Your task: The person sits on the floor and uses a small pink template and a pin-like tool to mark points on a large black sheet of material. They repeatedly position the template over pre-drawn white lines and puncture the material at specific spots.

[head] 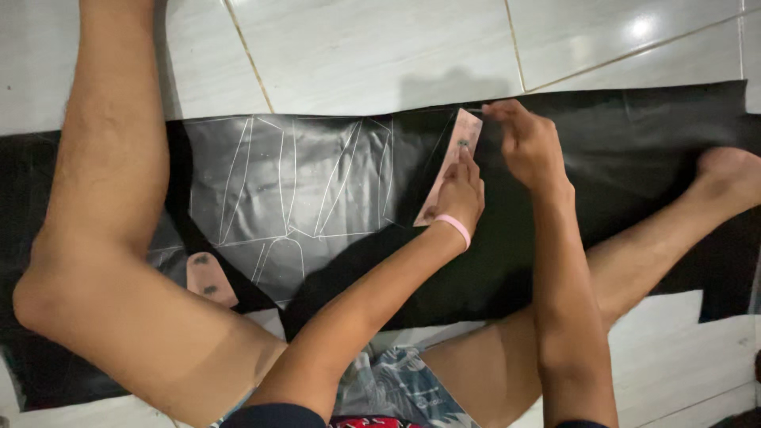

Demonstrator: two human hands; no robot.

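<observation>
Cardboard template (449, 169) lies on black sheet material (317, 182) spread over the tiled floor (380, 55) — left hand (458, 194) presses it flat, right hand (527, 143) pinches its top corner. Easing that pressure could let it slip — skewing the chalk outlines (293, 186).

L hand (460, 192) flat, palm down (fingers extended); R hand (527, 143) pinching.

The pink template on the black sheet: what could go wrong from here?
1. The left hand presses only the lower part of the template, so the top end might shift while the right hand works at it, and the outline could come out skewed.
2. The sheet shows wrinkles, which may distort the shape.
3. A leg lies beside the white lines and could smear them.
</observation>
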